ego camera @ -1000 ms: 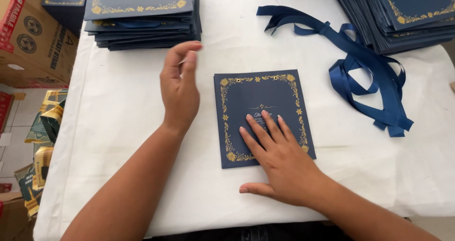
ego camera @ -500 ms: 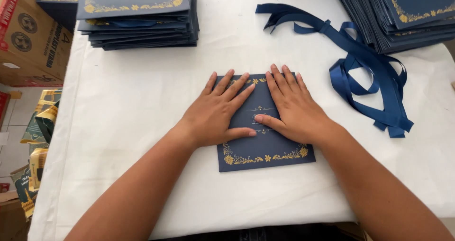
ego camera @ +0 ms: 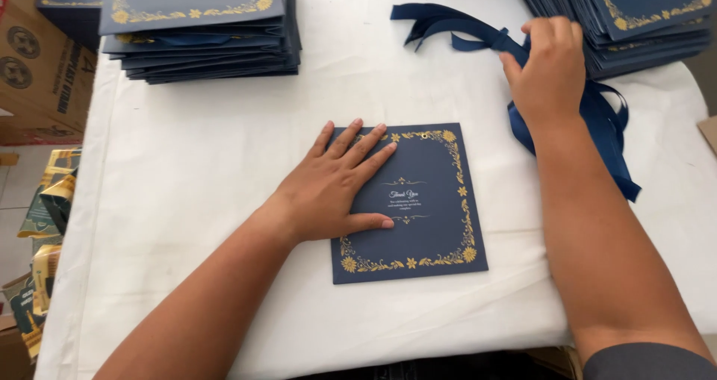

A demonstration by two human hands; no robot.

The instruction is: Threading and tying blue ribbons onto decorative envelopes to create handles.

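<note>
1. Both card stacks (ego camera: 198, 29) (ego camera: 642, 14) run off the top edge; the right hand (ego camera: 549, 70) hides part of the ribbons (ego camera: 597, 119).
2. Card (ego camera: 418, 208): navy, gold floral border, lying flat on the cloth (ego camera: 194, 201) below the stacks.
3. Left hand (ego camera: 336, 190): flat, fingers spread, pressing the card's left half.
4. Right hand: fingers curled onto the ribbons right of the card; whether it grips them, I cannot tell.

Soft, even daylight fills my view, and the white cloth (ego camera: 209, 171) is bright but not blown out. My left hand (ego camera: 336, 186) throws only a faint shadow, while my right hand (ego camera: 549, 70) is slightly blurred. The gold print on the card (ego camera: 426, 223) stays sharp, and straight lines bow a little near the edges.
</note>
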